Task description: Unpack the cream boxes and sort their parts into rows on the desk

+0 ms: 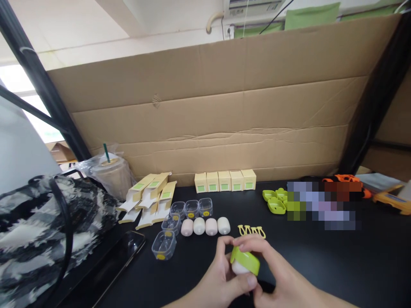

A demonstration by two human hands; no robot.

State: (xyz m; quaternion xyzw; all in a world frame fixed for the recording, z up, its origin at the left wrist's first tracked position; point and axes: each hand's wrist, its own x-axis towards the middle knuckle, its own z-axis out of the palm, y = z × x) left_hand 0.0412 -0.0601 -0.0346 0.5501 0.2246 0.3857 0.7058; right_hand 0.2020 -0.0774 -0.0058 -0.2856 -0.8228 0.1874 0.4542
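Clasps in left hand [218, 278] and right hand [284, 271] a green cover [247, 260] and white pod [238, 269], likely light, stiff, slick, best pinched at the sides.

A phone [107, 268] lies beside frayed patterned fabric [30, 226]

Brown cardboard panel [205, 115] behind black tabletop [353, 265]; pale wall [183, 36] above; bright window [14, 79] far left.

left grip [221, 276]: bare | right grip [278, 265]: bare | forearms [321, 297]: bare
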